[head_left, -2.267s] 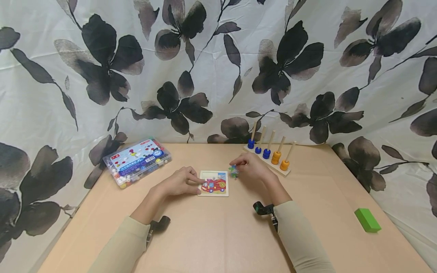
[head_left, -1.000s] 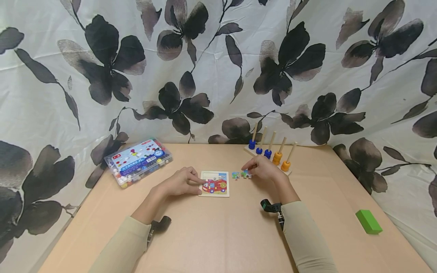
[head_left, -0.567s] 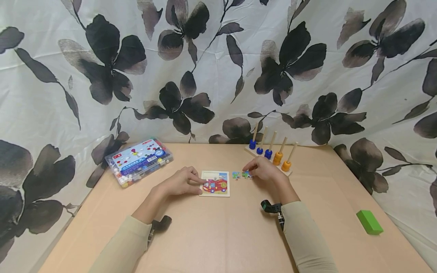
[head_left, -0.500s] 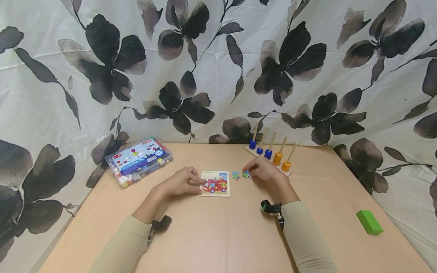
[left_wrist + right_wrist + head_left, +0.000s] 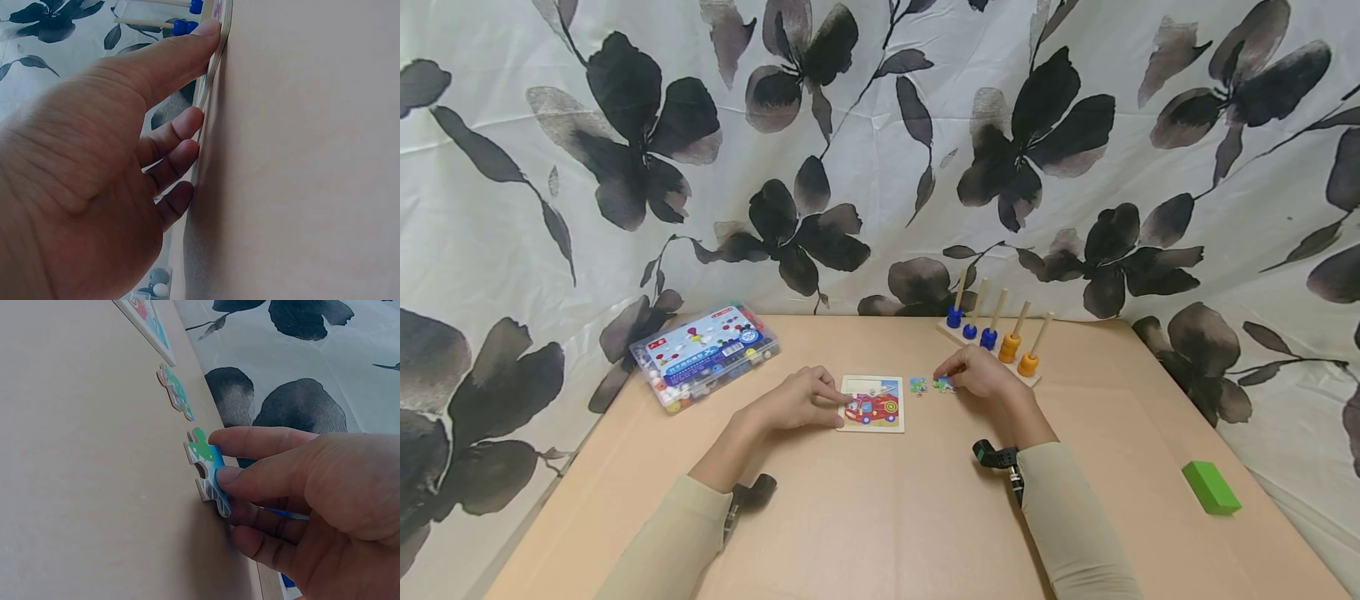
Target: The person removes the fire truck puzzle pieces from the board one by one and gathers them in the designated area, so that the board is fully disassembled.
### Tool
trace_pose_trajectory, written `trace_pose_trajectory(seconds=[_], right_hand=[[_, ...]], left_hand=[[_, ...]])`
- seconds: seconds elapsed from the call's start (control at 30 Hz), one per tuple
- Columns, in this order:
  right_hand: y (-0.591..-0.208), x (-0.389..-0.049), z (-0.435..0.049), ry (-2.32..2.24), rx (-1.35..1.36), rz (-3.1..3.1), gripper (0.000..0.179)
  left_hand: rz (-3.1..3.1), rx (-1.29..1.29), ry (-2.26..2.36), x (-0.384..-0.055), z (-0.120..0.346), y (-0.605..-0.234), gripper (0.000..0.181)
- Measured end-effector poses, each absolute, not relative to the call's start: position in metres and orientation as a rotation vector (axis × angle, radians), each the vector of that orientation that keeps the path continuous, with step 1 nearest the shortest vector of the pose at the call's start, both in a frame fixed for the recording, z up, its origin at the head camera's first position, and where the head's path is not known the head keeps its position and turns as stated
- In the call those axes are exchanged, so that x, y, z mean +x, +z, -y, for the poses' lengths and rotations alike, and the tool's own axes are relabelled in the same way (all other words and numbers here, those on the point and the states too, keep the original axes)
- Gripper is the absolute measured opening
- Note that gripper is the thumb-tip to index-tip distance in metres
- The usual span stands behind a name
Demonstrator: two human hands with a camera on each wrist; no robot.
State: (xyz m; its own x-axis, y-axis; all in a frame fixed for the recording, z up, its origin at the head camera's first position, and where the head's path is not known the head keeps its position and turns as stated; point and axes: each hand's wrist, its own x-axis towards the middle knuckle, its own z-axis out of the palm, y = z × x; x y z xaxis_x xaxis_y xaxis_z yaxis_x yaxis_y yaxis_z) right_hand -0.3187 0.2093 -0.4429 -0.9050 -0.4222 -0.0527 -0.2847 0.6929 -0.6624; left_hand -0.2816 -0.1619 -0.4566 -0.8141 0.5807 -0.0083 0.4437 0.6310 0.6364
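A small wooden jigsaw puzzle [image 5: 880, 408] with a red vehicle picture in a pale frame lies flat on the table. My left hand [image 5: 793, 402] holds its left side, index finger on the picture and thumb at the near edge. To the right of the frame my right hand [image 5: 981, 372] pinches a green, blue and white jigsaw piece [image 5: 202, 450], thumb on its face, close over the table. Another jigsaw piece [image 5: 918, 385] lies loose between that piece and the frame. In the right wrist view this loose piece [image 5: 175, 392] shows green and pink areas.
Behind the right hand stands a wooden peg rack [image 5: 952, 333] with blue and orange beads on its pegs. A clear plastic box [image 5: 706, 354] of coloured beads sits at the back left. A green block [image 5: 1212, 487] lies near the table's right edge. Floral cloth hangs behind.
My right hand has shifted right, away from the frame, with one jigsaw piece, and the loose piece now shows uncovered. Over the last half second hardly anything moves. The left hand stays on the puzzle.
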Motion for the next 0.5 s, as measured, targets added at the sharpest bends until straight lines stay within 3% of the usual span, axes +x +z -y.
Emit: trace_pose_trajectory(seconds=[0.5], right_hand=[[-0.4461,-0.3188,-0.2083,-0.989,-0.559,-2.706,0.027]], left_hand=[[-2.637,0.836,0.954,-0.2818,0.1619,-0.4570,0.040]])
